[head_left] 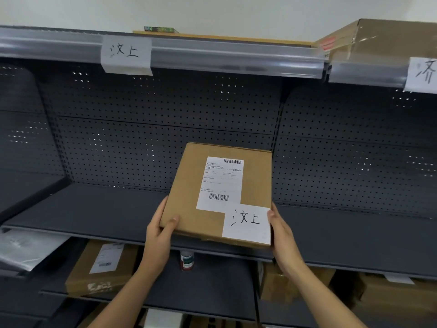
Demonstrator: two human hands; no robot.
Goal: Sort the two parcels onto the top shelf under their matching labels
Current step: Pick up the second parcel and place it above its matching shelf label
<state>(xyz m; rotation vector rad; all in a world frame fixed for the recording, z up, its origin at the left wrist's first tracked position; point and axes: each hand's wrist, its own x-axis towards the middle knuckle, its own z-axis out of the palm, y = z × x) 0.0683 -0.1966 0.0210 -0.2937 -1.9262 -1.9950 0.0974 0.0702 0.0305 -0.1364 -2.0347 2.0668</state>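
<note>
I hold a flat brown cardboard parcel (186, 185) in front of the middle shelf, tilted up toward me. It carries a white shipping label and a handwritten paper tag (247, 223) at its near right corner. My left hand (158, 235) grips its near left corner and my right hand (283, 240) grips its near right edge. On the top shelf rail (212, 60) hangs a paper label (126, 54) with the same handwriting as the parcel's tag. A second paper label (423, 74) hangs at the far right, below a large brown box (390, 41) standing on the top shelf.
A thin flat item (212, 36) lies on the top shelf behind the rail. The dark middle shelf (94, 209) backs onto perforated panels. Lower shelves hold a brown box (101, 268), a small bottle (187, 260), a grey plastic bag (28, 247) and more boxes (378, 294).
</note>
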